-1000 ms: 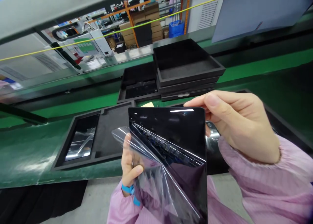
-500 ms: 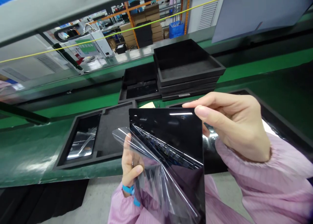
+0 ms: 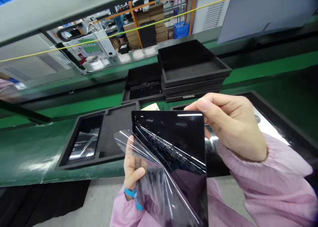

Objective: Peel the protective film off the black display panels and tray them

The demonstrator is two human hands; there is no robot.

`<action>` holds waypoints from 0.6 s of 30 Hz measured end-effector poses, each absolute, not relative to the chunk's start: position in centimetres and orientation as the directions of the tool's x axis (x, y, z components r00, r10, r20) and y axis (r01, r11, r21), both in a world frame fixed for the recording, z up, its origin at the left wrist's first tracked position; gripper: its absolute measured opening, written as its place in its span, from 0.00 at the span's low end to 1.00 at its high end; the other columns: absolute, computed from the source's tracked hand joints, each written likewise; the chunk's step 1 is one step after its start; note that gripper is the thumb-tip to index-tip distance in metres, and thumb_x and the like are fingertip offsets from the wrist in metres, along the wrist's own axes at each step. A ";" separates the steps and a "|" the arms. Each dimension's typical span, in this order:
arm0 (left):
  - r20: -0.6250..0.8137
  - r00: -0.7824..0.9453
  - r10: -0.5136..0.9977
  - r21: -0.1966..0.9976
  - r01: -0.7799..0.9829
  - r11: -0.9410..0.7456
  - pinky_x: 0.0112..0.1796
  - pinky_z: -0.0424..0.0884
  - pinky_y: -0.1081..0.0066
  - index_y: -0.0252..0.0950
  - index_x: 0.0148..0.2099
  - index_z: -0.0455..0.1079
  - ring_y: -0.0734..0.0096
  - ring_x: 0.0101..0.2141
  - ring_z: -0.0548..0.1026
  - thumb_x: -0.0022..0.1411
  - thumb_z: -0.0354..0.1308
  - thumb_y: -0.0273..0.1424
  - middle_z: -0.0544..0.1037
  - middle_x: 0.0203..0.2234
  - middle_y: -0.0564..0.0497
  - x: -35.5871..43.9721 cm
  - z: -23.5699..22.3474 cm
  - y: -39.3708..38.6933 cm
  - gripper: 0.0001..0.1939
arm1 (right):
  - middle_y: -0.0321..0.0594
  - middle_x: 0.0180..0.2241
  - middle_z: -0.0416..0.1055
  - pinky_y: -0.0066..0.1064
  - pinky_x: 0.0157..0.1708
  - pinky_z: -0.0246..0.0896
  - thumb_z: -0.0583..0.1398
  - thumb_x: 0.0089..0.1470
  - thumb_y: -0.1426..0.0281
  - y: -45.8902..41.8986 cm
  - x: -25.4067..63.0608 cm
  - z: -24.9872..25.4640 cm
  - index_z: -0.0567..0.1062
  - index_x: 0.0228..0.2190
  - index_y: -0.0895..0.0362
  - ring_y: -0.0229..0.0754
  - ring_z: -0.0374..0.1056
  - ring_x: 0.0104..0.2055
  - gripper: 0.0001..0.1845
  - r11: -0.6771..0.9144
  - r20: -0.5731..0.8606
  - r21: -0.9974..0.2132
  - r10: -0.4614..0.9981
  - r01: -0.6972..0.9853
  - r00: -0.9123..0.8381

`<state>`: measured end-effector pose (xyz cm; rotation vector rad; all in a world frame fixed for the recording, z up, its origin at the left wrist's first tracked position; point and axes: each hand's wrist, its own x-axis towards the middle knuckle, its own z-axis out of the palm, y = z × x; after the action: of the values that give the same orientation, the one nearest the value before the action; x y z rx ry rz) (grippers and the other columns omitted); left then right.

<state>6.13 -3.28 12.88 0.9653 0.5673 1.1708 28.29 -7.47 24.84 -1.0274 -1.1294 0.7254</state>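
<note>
A black glossy screen panel (image 3: 171, 127) is held upright and slightly tilted in front of me. Clear film (image 3: 159, 184) lies loose over its lower left part, with a curled flap beyond the left edge. My left hand (image 3: 134, 167) is closed on the panel's left edge, its thumb in front and partly seen through the film. At the upper right corner my right hand (image 3: 231, 124) is closed in a pinch. Its thumb sits just above the corner against the index finger, and other fingers reach behind the panel; their exact contact is hidden.
Left on the green bench (image 3: 32, 154) lies a black foam tray (image 3: 119, 131) with a film-covered panel (image 3: 86, 137). Farther back stand another tray (image 3: 126, 91) holding a dark panel and stacked black trays (image 3: 193, 76). A yellow cord (image 3: 159, 21) crosses above.
My right thumb has shifted up from the panel's front corner to just above it, and the hand has moved slightly left. The panel, film and left hand stay nearly the same.
</note>
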 end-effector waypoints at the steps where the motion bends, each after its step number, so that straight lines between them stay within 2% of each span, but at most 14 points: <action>1: 0.107 0.313 0.944 0.870 -0.489 0.064 0.36 0.75 0.66 0.51 0.66 0.53 0.67 0.32 0.78 0.46 0.66 0.33 0.78 0.44 0.52 5.8 12.9 -2.9 0.46 | 0.33 0.19 0.68 0.20 0.13 0.53 0.57 0.61 0.66 -6.9 28.4 24.5 0.76 0.30 0.58 0.30 0.61 0.16 0.11 0.406 0.407 -0.911 0.861 0.070 0.306; 3: 0.130 0.270 0.954 0.889 -0.457 0.008 0.29 0.74 0.72 0.50 0.67 0.51 0.76 0.20 0.72 0.48 0.66 0.31 0.79 0.29 0.56 4.6 13.0 -1.9 0.46 | 0.33 0.21 0.69 0.20 0.16 0.55 0.56 0.61 0.67 -5.3 28.8 23.4 0.74 0.29 0.59 0.30 0.62 0.18 0.12 0.414 0.473 -0.879 0.822 0.237 0.316; 4: 0.151 0.226 0.962 0.896 -0.443 -0.036 0.27 0.72 0.74 0.50 0.67 0.51 0.80 0.16 0.68 0.48 0.66 0.30 0.77 0.25 0.58 3.9 13.1 -1.4 0.46 | 0.34 0.22 0.69 0.21 0.18 0.57 0.55 0.61 0.68 -4.3 29.2 22.5 0.73 0.29 0.60 0.30 0.64 0.20 0.12 0.367 0.480 -0.855 0.826 0.365 0.295; 5: 0.171 0.163 0.972 0.900 -0.427 -0.087 0.25 0.71 0.76 0.50 0.67 0.52 0.82 0.14 0.65 0.48 0.66 0.29 0.77 0.24 0.60 3.1 13.1 -0.8 0.46 | 0.35 0.24 0.70 0.21 0.21 0.59 0.55 0.61 0.70 -3.1 29.6 21.4 0.73 0.29 0.60 0.31 0.66 0.23 0.11 0.297 0.463 -0.817 0.849 0.494 0.255; 8: 0.187 -0.072 0.980 0.915 -0.349 -0.200 0.25 0.70 0.79 0.49 0.64 0.59 0.84 0.17 0.67 0.45 0.67 0.26 0.79 0.33 0.58 0.4 13.0 0.5 0.44 | 0.36 0.28 0.73 0.23 0.31 0.62 0.56 0.56 0.78 0.6 30.8 17.4 0.74 0.31 0.61 0.34 0.69 0.30 0.06 0.118 0.284 -0.657 0.954 0.744 0.100; 9: 0.182 -0.121 0.976 0.923 -0.322 -0.212 0.25 0.70 0.79 0.49 0.63 0.61 0.84 0.18 0.67 0.44 0.67 0.26 0.79 0.34 0.57 -0.4 12.9 0.6 0.42 | 0.36 0.29 0.73 0.25 0.34 0.62 0.57 0.55 0.80 1.8 31.1 16.0 0.75 0.31 0.61 0.35 0.69 0.31 0.06 0.100 0.218 -0.622 0.975 0.777 0.049; 11: 0.173 -0.175 0.969 0.935 -0.279 -0.217 0.22 0.69 0.80 0.50 0.62 0.61 0.86 0.15 0.63 0.45 0.67 0.28 0.78 0.30 0.58 -1.9 12.4 0.7 0.41 | 0.38 0.29 0.72 0.28 0.38 0.64 0.59 0.54 0.79 3.9 31.2 13.5 0.74 0.29 0.62 0.36 0.69 0.33 0.04 0.095 0.100 -0.554 0.994 0.827 -0.048; 14: 0.148 -0.219 0.964 0.955 -0.220 -0.197 0.18 0.64 0.82 0.49 0.64 0.59 0.87 0.13 0.60 0.45 0.67 0.30 0.77 0.25 0.59 -3.5 11.9 0.4 0.43 | 0.40 0.33 0.71 0.34 0.44 0.65 0.59 0.58 0.72 5.8 30.3 10.9 0.73 0.31 0.63 0.37 0.68 0.39 0.06 0.128 -0.052 -0.425 0.985 0.896 -0.166; 16: 0.117 -0.238 0.964 0.972 -0.173 -0.161 0.16 0.61 0.83 0.47 0.65 0.57 0.87 0.13 0.60 0.44 0.68 0.31 0.77 0.24 0.58 -4.1 11.8 0.1 0.46 | 0.41 0.38 0.69 0.38 0.47 0.65 0.60 0.59 0.67 6.1 29.0 9.8 0.72 0.35 0.63 0.39 0.66 0.44 0.10 0.186 -0.103 -0.354 0.966 0.917 -0.236; 18: 0.097 -0.262 0.960 0.978 -0.154 -0.141 0.17 0.63 0.83 0.47 0.65 0.57 0.86 0.15 0.62 0.44 0.68 0.31 0.78 0.29 0.57 -4.2 11.9 -0.3 0.45 | 0.43 0.41 0.68 0.42 0.50 0.63 0.60 0.58 0.64 5.7 27.3 9.0 0.72 0.38 0.63 0.42 0.65 0.48 0.13 0.249 -0.109 -0.303 0.950 0.920 -0.293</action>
<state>-4.18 -0.27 11.87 1.0335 1.2003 1.5629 27.27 5.73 9.02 -1.8064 -2.4047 0.4754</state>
